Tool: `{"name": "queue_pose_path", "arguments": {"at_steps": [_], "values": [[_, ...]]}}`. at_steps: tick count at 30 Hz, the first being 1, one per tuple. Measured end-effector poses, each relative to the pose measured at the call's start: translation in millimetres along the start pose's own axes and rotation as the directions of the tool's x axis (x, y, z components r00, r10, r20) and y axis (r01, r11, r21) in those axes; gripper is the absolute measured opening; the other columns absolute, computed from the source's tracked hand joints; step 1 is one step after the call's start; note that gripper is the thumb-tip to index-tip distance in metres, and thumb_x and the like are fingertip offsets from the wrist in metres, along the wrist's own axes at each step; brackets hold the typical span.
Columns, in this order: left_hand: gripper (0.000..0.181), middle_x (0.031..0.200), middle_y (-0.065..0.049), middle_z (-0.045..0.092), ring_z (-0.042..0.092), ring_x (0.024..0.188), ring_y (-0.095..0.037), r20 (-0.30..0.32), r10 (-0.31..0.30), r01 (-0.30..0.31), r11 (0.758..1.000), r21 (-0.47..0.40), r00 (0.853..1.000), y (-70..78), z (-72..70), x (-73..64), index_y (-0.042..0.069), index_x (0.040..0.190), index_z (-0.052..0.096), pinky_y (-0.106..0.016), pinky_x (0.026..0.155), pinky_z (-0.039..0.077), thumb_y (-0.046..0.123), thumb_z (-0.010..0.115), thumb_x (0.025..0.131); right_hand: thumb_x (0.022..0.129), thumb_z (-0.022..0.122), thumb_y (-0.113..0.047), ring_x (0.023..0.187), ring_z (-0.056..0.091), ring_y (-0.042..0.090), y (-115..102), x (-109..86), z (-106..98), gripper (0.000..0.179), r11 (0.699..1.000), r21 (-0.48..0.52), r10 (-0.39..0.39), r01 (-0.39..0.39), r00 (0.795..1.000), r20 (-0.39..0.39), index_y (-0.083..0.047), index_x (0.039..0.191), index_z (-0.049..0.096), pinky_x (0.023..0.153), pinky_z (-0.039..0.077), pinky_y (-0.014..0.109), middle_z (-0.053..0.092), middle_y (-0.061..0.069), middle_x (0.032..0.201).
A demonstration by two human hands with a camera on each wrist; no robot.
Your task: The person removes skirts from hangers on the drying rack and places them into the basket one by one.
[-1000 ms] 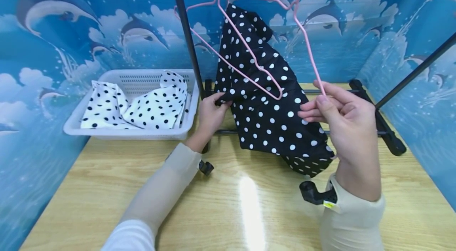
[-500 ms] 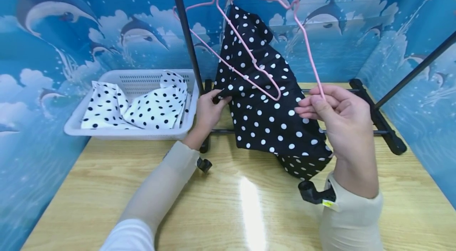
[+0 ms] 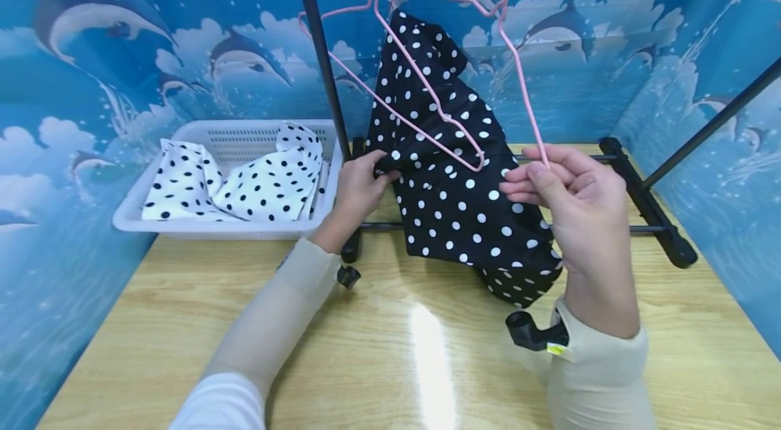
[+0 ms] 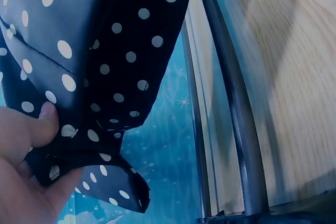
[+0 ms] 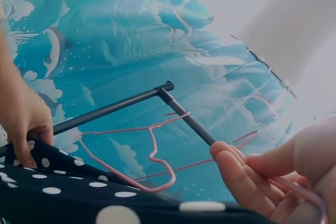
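Observation:
A black garment with white polka dots (image 3: 470,213) hangs slanted, its top corner by the left end of a pink wire hanger (image 3: 526,91). My right hand (image 3: 588,206) pinches that hanger's lower right end between thumb and fingers. At the garment's left edge, my left hand (image 3: 360,189) pinches a fold of the cloth. The left wrist view shows the thumb (image 4: 47,124) on top of the fold and fingers beneath it. A second pink hanger (image 3: 421,74) hangs in front of the garment. The hangers' tops lie outside the head view.
White cloth with black dots (image 3: 262,186) lies in a white plastic basket (image 3: 131,216) at left. A black rack stands over the table, with an upright post (image 3: 317,36) beside my left hand and a foot (image 3: 671,243) at right. Its top rail (image 5: 105,111) shows in the right wrist view.
My right hand has shifted slightly left, bringing the hanger's end along. My left hand keeps its hold on the cloth and has barely moved.

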State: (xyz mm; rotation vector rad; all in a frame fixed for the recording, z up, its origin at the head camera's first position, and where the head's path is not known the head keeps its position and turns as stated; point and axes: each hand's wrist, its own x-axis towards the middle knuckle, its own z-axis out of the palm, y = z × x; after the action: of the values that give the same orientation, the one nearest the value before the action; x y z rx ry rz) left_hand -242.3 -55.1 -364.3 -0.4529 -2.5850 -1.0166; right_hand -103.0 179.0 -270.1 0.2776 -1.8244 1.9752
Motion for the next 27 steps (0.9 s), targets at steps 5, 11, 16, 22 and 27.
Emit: {"name": "queue_pose_path", "arguments": {"at_steps": [5,11,16,22,27], "values": [[0.014,0.098,-0.005,0.073,0.068,0.089,-0.02,-0.042,0.004,-0.003,0.999,0.044,0.999,-0.1,2.3,1.1,0.009,0.099,0.069,-0.035,0.082,0.053,0.016,0.073,0.088,0.096,0.057,-0.005,0.07,0.072,0.019,3.0,0.0,3.1,0.027,1.0,-0.009,-0.011,0.011,1.0,-0.007,0.011,0.118,0.061,0.069,0.058,0.028,0.072,0.011,0.079],[0.015,0.095,-0.005,0.074,0.068,0.082,-0.02,-0.07,0.026,-0.023,0.999,0.049,0.997,-4.8,2.5,4.0,0.01,0.102,0.071,-0.036,0.08,0.052,0.015,0.072,0.088,0.099,0.054,-0.007,0.075,0.071,0.019,4.2,1.4,4.1,0.02,0.998,-0.054,-0.023,0.023,1.0,0.002,0.007,0.11,0.062,0.073,0.057,0.028,0.071,0.011,0.083],[0.014,0.092,-0.005,0.073,0.065,0.078,-0.019,-0.035,0.001,0.001,0.998,0.059,0.999,-9.0,0.1,6.4,0.01,0.102,0.072,-0.036,0.076,0.051,0.016,0.071,0.089,0.1,0.051,-0.007,0.079,0.071,0.018,4.5,1.9,3.1,0.019,0.997,-0.073,-0.014,0.016,1.0,0.027,0.006,0.11,0.06,0.077,0.056,0.027,0.071,0.01,0.088],[0.012,0.096,-0.006,0.072,0.063,0.083,-0.021,0.025,-0.055,0.054,0.998,0.033,0.998,-13.1,-6.2,11.2,0.009,0.1,0.07,-0.037,0.079,0.051,0.014,0.07,0.09,0.1,0.05,-0.006,0.079,0.071,0.018,4.7,3.1,0.6,0.017,0.997,-0.07,-0.011,0.014,0.999,0.046,0.006,0.108,0.059,0.077,0.057,0.027,0.071,0.009,0.087],[0.01,0.096,-0.007,0.071,0.062,0.083,-0.021,0.066,-0.093,0.092,0.996,0.019,0.993,-17.6,-10.7,16.9,0.009,0.1,0.07,-0.038,0.078,0.051,0.013,0.069,0.091,0.1,0.051,-0.007,0.077,0.071,0.018,5.0,4.1,-1.5,0.018,0.998,-0.065,0.0,0.002,0.999,0.043,0.006,0.109,0.06,0.076,0.057,0.027,0.071,0.009,0.085]]}}
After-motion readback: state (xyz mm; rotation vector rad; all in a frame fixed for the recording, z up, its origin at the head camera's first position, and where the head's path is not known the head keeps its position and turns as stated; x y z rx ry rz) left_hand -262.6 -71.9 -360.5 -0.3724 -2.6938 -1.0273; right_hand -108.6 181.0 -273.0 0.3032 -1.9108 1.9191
